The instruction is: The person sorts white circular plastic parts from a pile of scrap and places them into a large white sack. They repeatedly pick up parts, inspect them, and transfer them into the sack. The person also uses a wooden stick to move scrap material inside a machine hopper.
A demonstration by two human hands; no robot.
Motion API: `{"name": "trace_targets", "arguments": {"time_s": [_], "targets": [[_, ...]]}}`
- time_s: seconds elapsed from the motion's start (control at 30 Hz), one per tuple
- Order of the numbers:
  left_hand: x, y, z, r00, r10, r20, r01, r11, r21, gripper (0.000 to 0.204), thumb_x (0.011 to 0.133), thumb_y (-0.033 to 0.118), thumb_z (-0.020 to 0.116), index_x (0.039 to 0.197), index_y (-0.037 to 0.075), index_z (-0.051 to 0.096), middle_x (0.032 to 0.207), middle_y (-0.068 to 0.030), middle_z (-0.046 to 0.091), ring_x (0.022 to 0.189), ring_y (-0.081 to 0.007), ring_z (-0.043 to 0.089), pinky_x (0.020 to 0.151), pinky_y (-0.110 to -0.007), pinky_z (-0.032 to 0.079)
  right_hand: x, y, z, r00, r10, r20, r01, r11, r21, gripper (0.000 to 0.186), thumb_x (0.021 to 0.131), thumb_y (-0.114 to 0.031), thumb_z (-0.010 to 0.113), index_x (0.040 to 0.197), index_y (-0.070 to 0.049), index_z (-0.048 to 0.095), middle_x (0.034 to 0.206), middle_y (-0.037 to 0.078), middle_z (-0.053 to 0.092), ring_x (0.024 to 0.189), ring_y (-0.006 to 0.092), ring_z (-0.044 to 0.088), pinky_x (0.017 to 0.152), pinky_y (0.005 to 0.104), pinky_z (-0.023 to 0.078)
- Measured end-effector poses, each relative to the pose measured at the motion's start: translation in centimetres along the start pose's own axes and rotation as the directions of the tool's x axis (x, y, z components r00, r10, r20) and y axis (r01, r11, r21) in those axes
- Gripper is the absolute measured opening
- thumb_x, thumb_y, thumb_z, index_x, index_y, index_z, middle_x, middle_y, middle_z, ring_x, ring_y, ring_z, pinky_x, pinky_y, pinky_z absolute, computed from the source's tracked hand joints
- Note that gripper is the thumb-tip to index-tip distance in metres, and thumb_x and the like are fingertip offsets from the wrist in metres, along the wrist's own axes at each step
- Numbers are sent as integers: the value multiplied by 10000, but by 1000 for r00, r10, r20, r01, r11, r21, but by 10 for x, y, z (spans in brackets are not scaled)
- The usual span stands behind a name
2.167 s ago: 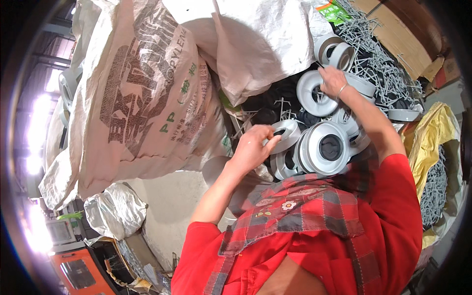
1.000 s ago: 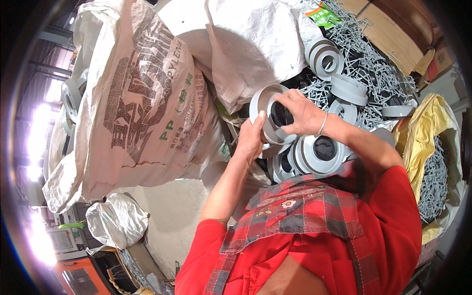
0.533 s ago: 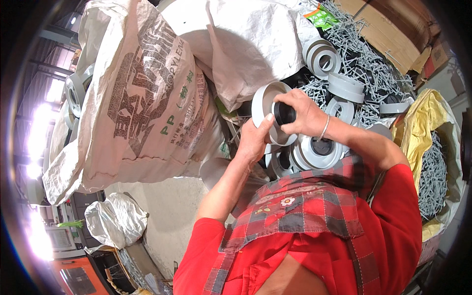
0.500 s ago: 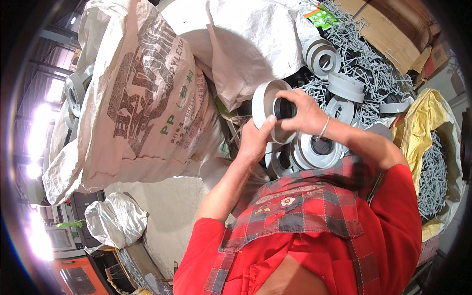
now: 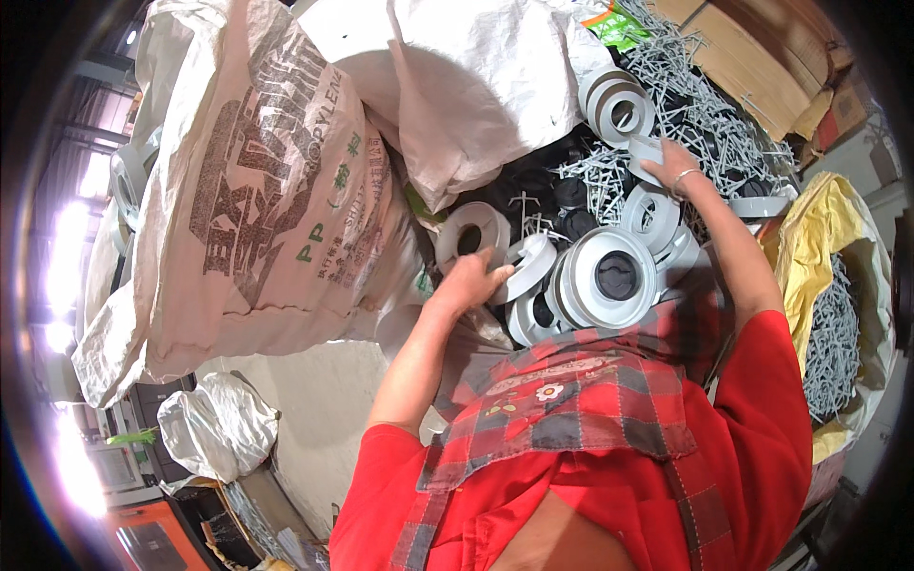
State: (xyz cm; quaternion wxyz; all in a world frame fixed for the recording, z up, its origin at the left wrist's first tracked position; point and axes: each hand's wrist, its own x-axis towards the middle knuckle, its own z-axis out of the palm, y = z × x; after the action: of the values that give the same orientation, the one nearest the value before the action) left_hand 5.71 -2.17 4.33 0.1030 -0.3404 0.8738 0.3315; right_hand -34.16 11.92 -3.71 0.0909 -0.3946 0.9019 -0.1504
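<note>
My left hand [image 5: 466, 283] is beside a pale grey plastic ring [image 5: 491, 222] at the pile's left, its thumb and forefinger apart. The thumb tip is at the edge of a second tilted ring [image 5: 535, 257]; the other fingers are partly hidden. Farther right, my right hand [image 5: 678, 166] is closed on another pale grey ring [image 5: 645, 152], gripping its rim. In front of my apron lies a stack of wide rings [image 5: 586, 276] with a black round insert [image 5: 617, 274] in the top opening. More rings [image 5: 651, 215] lie between my hands.
Grey plastic pins [image 5: 709, 105] and black round pieces [image 5: 573, 194] heap up at the back right. A large white woven sack [image 5: 286, 190] stands left. A yellow-lined bag [image 5: 821, 224] of pins is at right, cardboard [image 5: 752, 48] behind.
My hands have separated from the ring and black insert they held together. The left moved slightly left and down; the right reached away up and right and took hold of another ring.
</note>
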Motion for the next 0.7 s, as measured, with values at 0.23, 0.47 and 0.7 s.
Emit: {"name": "trace_targets", "arguments": {"time_s": [0.23,0.47,0.7], "targets": [[26,-4,-3,925,-73,-374,-266,578,-772,132,881,127,602,854,-3,591,951,-92,657,867,-107,588,807,-261,462,-2,-20,-39,978,193,84,-194,981,0,686,609,-471,774,1025,52,615,1027,232,631,965,362,606,861,393,469],[51,17,-10,987,-120,-110,-111,-1,-994,348,899,354,596,1010,26,568,1028,-137,643,942,-203,599,885,-343,463,-45,-133,-29,605,-708,-364,784,609,120,567,557,-283,835,976,-8,569,904,158,571,892,347,536,825,422,436],[44,-12,-33,879,-368,-305,-354,-75,-932,280,831,202,653,1013,6,569,853,-103,631,806,-205,621,787,-351,515,-23,-216,10,845,-533,43,338,594,730,355,757,-291,688,977,-22,616,975,156,610,966,302,568,839,363,456]]}}
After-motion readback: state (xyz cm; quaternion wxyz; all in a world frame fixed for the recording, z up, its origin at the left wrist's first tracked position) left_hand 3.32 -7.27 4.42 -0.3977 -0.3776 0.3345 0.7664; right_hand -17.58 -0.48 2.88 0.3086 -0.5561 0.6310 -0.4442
